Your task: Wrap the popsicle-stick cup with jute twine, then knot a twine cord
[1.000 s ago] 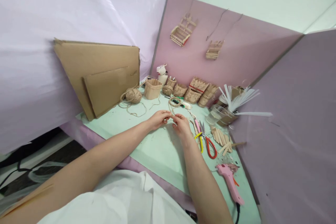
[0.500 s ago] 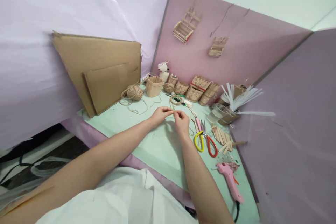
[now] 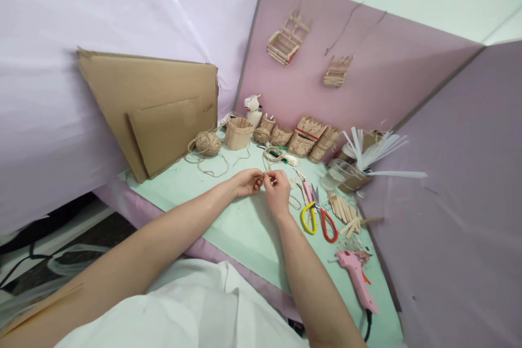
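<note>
Over the middle of the pale green table, my left hand (image 3: 248, 182) and my right hand (image 3: 277, 191) meet with their fingertips together. Both are closed on a thin piece of twine (image 3: 267, 165), most of it hidden by the fingers. Just beyond them lies a loose coil of twine (image 3: 273, 155), which seems to run to my hands. A loop of twine (image 3: 294, 203) shows right of my right hand. Nearby on that side lie scissors (image 3: 318, 207) with one yellow and one red handle.
At the back stand a wooden-stick cup (image 3: 238, 134), a twine ball (image 3: 207, 143) and several stick baskets (image 3: 302, 144). Cardboard sheets (image 3: 171, 98) lean at left. To the right are a clear plastic cup (image 3: 336, 175), glue sticks (image 3: 369, 153), craft sticks (image 3: 345, 212) and a pink glue gun (image 3: 357, 280).
Both hands have shifted slightly left and toward me. My left hand has turned, curling its fingers more, and my right hand has rolled over so its back shows more.
</note>
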The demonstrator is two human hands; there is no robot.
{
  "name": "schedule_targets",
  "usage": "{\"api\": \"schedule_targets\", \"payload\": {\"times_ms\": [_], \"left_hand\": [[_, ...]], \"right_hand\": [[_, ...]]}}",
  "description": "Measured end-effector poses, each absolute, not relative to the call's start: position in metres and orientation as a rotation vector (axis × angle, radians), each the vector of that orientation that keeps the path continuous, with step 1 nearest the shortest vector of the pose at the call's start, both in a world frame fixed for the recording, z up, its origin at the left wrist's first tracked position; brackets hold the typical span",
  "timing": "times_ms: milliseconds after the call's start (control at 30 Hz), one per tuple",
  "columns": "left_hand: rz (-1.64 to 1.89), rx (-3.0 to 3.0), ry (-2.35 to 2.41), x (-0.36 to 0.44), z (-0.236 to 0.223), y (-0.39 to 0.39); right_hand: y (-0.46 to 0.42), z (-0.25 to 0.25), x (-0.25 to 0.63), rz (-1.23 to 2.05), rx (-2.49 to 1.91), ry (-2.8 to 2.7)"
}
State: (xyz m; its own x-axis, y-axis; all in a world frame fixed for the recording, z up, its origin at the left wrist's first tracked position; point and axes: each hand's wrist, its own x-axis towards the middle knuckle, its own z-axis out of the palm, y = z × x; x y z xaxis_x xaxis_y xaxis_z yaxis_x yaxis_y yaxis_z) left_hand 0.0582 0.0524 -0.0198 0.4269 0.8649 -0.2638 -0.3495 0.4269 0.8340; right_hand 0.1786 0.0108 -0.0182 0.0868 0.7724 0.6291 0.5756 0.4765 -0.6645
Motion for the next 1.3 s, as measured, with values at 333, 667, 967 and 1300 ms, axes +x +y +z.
{"api": "schedule_targets", "payload": {"times_ms": [333, 667, 967, 1300], "left_hand": [[1.010, 0.901, 0.734, 0.062, -0.025, 0.049], [1.065, 1.513, 0.933, 0.063, -0.033, 0.051], [1.014, 1.863, 1.024, 0.067, -0.033, 0.049], [0.946, 1.993, 1.013, 0.067, -0.031, 0.043]], "right_hand": [[0.019, -0.020, 0.183, 0.406, -1.299, -1.460], [0.025, -0.027, 0.190, 0.518, -1.301, -1.442], [0.025, -0.025, 0.191, 0.536, -1.301, -1.419], [0.041, -0.045, 0.198, 0.666, -1.353, -1.203]]}}
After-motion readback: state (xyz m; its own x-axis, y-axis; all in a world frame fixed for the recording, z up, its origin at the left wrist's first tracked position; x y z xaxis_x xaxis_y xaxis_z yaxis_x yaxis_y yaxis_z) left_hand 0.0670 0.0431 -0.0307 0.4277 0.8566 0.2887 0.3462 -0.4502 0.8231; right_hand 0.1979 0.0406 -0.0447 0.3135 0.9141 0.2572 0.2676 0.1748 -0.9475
